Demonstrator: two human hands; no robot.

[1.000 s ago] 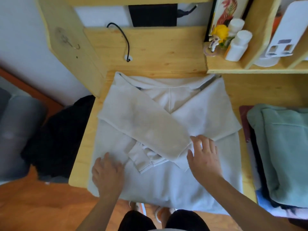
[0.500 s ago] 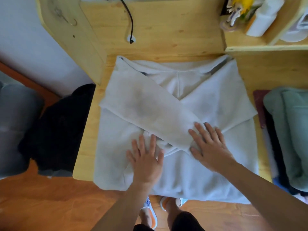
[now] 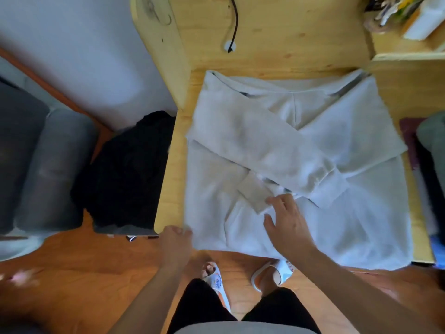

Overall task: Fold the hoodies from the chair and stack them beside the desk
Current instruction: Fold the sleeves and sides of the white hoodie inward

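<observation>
A light grey hoodie [image 3: 356, 213] lies flat on the wooden desk [image 3: 277, 59], both sleeves folded across its front. Its hem hangs over the desk's near edge. My left hand [image 3: 177, 239] grips the hoodie's lower left corner at that edge. My right hand [image 3: 286, 220] rests flat on the middle of the hoodie, fingertips touching the cuff of the lower sleeve. A dark hoodie [image 3: 125, 169] is heaped on the chair [image 3: 48, 169] to the left of the desk. Folded clothes [image 3: 431, 150], a green one on top, are stacked at the desk's right edge.
A black cable [image 3: 234, 25] hangs down the desk's back panel. A shelf with small items [image 3: 407, 18] sits at the top right. Wooden floor and my slippered feet [image 3: 243, 276] are below the desk edge.
My left hand moved from the hoodie's middle to its lower left corner and took hold. My right hand slid left onto the lower cuff. The camera shifted left and down.
</observation>
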